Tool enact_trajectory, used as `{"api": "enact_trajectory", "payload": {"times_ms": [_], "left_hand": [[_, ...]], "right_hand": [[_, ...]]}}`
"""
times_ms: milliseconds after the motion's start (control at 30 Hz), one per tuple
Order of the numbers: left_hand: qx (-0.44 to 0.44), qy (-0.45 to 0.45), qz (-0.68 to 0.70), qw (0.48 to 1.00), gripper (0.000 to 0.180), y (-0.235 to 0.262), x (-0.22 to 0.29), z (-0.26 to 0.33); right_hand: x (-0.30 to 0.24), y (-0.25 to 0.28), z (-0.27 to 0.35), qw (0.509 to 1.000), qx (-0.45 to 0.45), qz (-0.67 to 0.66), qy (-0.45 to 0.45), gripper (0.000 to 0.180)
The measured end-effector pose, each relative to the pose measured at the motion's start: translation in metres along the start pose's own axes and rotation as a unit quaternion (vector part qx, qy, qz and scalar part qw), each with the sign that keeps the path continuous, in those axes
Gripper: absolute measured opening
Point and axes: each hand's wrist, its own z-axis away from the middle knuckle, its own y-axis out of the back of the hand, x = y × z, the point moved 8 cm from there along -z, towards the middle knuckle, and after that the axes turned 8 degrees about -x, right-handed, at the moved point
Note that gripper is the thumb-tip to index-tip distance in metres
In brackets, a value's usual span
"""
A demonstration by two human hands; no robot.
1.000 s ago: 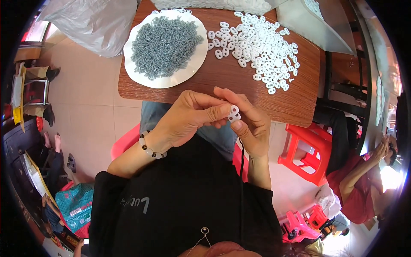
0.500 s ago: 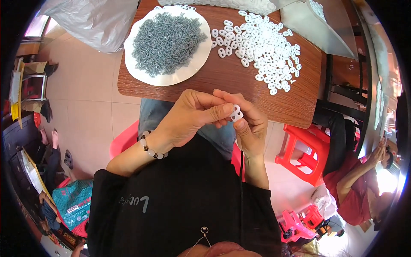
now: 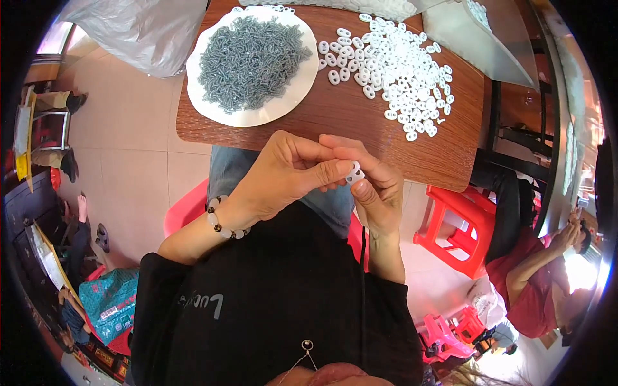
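My left hand (image 3: 293,168) and my right hand (image 3: 376,183) meet just off the near edge of the brown table (image 3: 380,149). Between them they pinch a small white plastic piece with holes (image 3: 353,174). Both thumbs press on it, the left from above, the right from below; the fingers behind it are partly hidden. A white plate (image 3: 286,106) on the table's left bears a heap of small grey translucent pieces (image 3: 251,61). To its right lies a loose pile of white oval two-hole pieces (image 3: 405,71).
A grey plastic bag (image 3: 145,38) hangs left of the table. At the back right stands a pale tray-like sheet (image 3: 473,42). A red stool (image 3: 460,231) is at the right, near a person in a dark red shirt (image 3: 534,293). A teal bag (image 3: 109,305) sits lower left.
The white piece has turned and shifted slightly between my fingertips. My right fingers have moved a little over it; both hands stay in nearly the same place.
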Motion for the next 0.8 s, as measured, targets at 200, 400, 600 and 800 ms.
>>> {"api": "enact_trajectory", "payload": {"times_ms": [200,400,600,800], "left_hand": [[0.013,-0.010,0.008,1.000,0.018,-0.005,0.004,0.003],[0.005,0.004,0.018,1.000,0.017,-0.006,0.003,0.004],[0.011,0.011,0.028,0.999,0.016,-0.009,0.003,0.007],[0.021,0.007,0.026,0.999,0.015,-0.009,0.001,0.008]], "right_hand": [[-0.004,-0.006,0.004,0.998,0.052,-0.028,-0.035,0.044],[-0.006,-0.005,0.006,0.998,0.049,-0.030,-0.016,0.043],[-0.007,-0.006,0.010,0.999,0.032,-0.015,-0.023,0.034],[-0.008,-0.006,0.012,0.999,0.046,0.023,-0.012,0.031]]}}
